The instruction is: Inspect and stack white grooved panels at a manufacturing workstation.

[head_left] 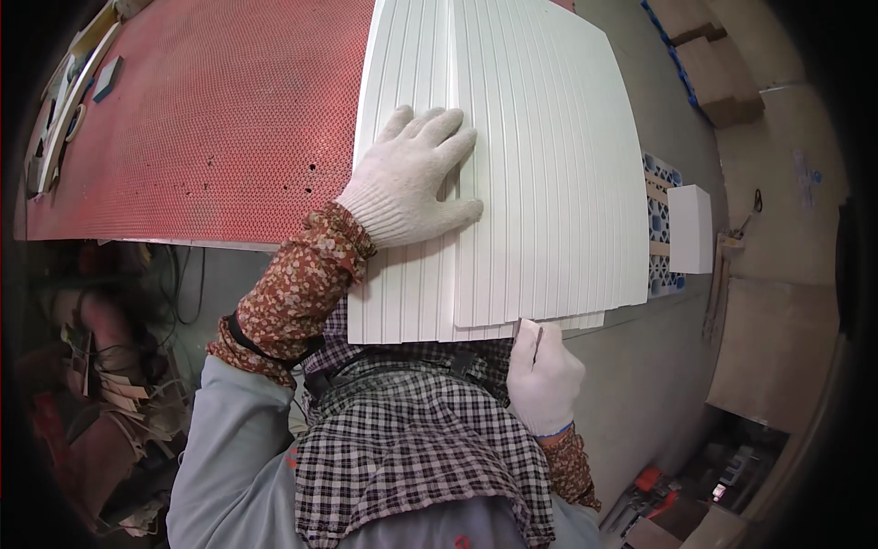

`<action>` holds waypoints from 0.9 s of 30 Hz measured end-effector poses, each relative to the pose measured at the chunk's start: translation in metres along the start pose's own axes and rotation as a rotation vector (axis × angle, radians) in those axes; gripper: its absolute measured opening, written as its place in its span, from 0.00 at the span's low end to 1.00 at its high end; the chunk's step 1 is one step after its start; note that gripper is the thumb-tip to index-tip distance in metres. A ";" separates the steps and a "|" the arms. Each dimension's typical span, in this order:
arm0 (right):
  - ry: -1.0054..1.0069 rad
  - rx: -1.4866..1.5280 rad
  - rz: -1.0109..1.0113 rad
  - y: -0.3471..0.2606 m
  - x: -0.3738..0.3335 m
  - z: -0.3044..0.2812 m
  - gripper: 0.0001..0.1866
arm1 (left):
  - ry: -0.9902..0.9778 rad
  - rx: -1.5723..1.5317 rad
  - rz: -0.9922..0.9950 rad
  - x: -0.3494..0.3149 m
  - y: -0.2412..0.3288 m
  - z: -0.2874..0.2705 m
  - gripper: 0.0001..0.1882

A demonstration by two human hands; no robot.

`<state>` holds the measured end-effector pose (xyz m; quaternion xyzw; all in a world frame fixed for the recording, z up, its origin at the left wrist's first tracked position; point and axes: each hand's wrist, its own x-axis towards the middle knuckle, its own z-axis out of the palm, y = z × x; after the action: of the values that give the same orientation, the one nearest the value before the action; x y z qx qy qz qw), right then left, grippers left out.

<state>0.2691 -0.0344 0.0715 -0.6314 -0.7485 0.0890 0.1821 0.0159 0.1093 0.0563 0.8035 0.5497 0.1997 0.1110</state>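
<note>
White grooved panels (pixel 549 183) lie overlapped in front of me, their near ends jutting past the red table toward my body. My left hand (pixel 412 178), in a white knit glove, rests flat on them with fingers spread, across the step where one panel overlaps another. At the near edge of the upper panel, my right hand (pixel 546 375), also gloved, is closed in a pinch. Between its thumb and fingers shows a small thin brownish piece (pixel 529 328), close against the panel edge. Its exact kind is too small to tell.
A red textured mat (pixel 229 110) covers the table on the left, with a small block (pixel 107 79) and strips at its far left. To the right, a white box (pixel 690 229) sits on a patterned pallet (pixel 660 174). Cardboard (pixel 768 348) lies farther right. Scraps (pixel 128 393) are heaped below the table.
</note>
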 end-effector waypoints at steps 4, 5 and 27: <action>-0.015 -0.089 0.016 -0.004 -0.003 -0.007 0.10 | 0.058 -0.053 0.056 -0.001 -0.002 0.009 0.43; -0.014 -0.104 0.016 -0.006 -0.004 -0.008 0.10 | 0.065 -0.066 0.059 -0.002 -0.003 0.011 0.43; -0.230 -0.439 -0.010 -0.018 0.348 0.031 0.20 | 0.085 -0.328 0.108 0.003 0.004 -0.012 0.40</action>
<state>0.1931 0.3054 0.1052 -0.6379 -0.7688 -0.0054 -0.0451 0.0155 0.1102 0.0692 0.7939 0.4699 0.3261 0.2062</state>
